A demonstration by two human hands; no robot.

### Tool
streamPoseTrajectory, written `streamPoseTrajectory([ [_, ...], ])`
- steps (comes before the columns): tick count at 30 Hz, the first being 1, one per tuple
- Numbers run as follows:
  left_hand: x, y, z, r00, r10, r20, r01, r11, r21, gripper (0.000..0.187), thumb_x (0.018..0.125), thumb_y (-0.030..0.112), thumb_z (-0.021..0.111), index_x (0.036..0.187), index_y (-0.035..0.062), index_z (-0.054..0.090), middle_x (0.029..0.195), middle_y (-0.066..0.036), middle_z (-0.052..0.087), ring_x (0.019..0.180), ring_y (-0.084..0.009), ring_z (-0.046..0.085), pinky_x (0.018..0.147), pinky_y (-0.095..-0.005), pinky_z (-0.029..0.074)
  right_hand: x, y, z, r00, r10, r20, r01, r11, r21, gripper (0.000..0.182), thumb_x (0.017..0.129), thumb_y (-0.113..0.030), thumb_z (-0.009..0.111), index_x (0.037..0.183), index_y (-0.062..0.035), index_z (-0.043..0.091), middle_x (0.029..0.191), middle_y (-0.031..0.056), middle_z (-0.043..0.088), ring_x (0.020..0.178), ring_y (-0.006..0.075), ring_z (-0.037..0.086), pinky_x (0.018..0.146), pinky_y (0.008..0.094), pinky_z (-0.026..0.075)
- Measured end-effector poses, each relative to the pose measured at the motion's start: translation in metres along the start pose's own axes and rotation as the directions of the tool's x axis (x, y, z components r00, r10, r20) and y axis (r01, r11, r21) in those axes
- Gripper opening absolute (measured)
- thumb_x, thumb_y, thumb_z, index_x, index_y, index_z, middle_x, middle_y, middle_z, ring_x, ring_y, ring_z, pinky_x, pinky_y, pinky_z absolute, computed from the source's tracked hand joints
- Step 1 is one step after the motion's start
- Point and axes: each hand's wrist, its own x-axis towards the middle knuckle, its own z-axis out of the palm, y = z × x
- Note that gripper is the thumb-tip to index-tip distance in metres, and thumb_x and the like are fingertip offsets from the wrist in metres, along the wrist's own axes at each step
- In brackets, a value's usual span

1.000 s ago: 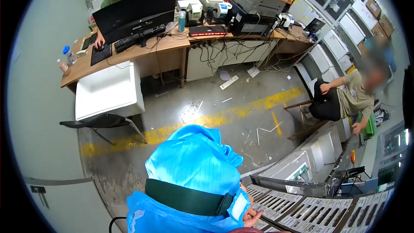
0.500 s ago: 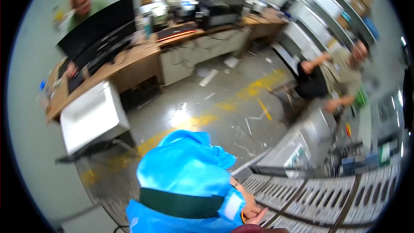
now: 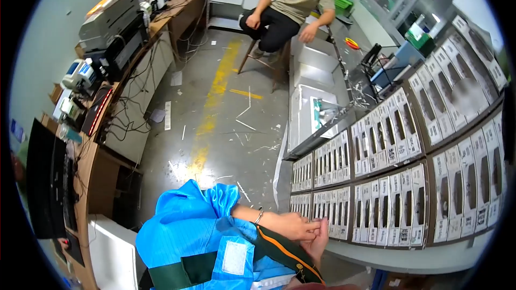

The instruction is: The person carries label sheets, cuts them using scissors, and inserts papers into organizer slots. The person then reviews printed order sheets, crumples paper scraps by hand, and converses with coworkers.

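My left hand (image 3: 294, 226), with a bracelet on its wrist, reaches in from a bright blue sleeve (image 3: 199, 209). Its fingers are curled and meet the fingers of my right hand (image 3: 317, 241), which comes up from below. The fingertips of both hands press together; whatever may be between them is too small or hidden to make out. Just beyond the hands stands a rack of labelled white file boxes (image 3: 387, 204), apart from the fingers. A dark green band with an orange edge (image 3: 290, 255) crosses the blue garment below my left hand.
A seated person (image 3: 290, 11) is on a wooden stool ahead. On the left, a long desk (image 3: 88, 177) carries a monitor (image 3: 45, 177), a keyboard (image 3: 98, 108) and a printer (image 3: 110, 27). A white bin (image 3: 113, 247) stands below it. Paper scraps lie on the grey floor (image 3: 247, 156).
My view has swung to the right, bringing the box rack and seated person closer to the middle. My hands stay together, now higher in view, with the left fingers more curled.
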Motion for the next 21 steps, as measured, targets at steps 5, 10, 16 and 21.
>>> streamPoseTrajectory([
  [5,0.004,-0.004,0.012,0.989,0.126,-0.078,-0.123,0.992,0.039,0.011,0.076,0.019,0.049,0.084,0.0112,0.051,0.126,-0.017,0.037,0.069,-0.0245,0.058,0.052,-0.0355,0.048,0.002,0.01,-0.018,0.998,-0.058,0.021,0.051,0.967,0.248,0.034,0.09,-0.041,0.039,0.082,-0.0101,0.052,0.067,0.0042,0.056,0.06,0.0144,0.054,0.052,0.0268,0.044],
  [10,0.0,-0.003,0.016,0.996,0.086,-0.009,-0.086,0.996,0.0,0.01,0.075,0.02,0.048,0.082,0.0124,0.051,0.115,-0.015,0.043,0.07,-0.0234,0.057,0.053,-0.0342,0.047,0.002,0.023,-0.015,0.978,-0.174,-0.119,0.188,0.976,0.114,0.032,0.09,-0.037,0.04,0.08,-0.0098,0.052,0.065,0.0037,0.054,0.064,0.0127,0.054,0.06,0.026,0.045],
  [16,-0.007,-0.006,0.005,0.986,0.161,0.043,-0.158,0.985,-0.067,0.014,0.075,0.022,0.049,0.086,0.012,0.05,0.109,-0.012,0.045,0.074,-0.0254,0.056,0.056,-0.0358,0.046,-0.006,0.029,-0.004,0.988,-0.131,-0.079,0.149,0.936,0.32,0.031,0.09,-0.033,0.04,0.069,-0.0113,0.046,0.058,0.0001,0.044,0.054,0.0104,0.044,0.051,0.0249,0.036],
  [21,-0.017,-0.012,-0.001,0.971,0.238,0.023,-0.233,0.963,-0.134,0.017,0.075,0.021,0.049,0.088,0.0104,0.05,0.111,-0.012,0.045,0.076,-0.0273,0.057,0.056,-0.0368,0.047,0.002,0.049,-0.017,0.987,-0.1,-0.13,0.145,0.902,0.407,0.032,0.088,-0.035,0.038,0.067,-0.0116,0.045,0.058,0.0005,0.044,0.053,0.0119,0.043,0.049,0.0276,0.035],
])
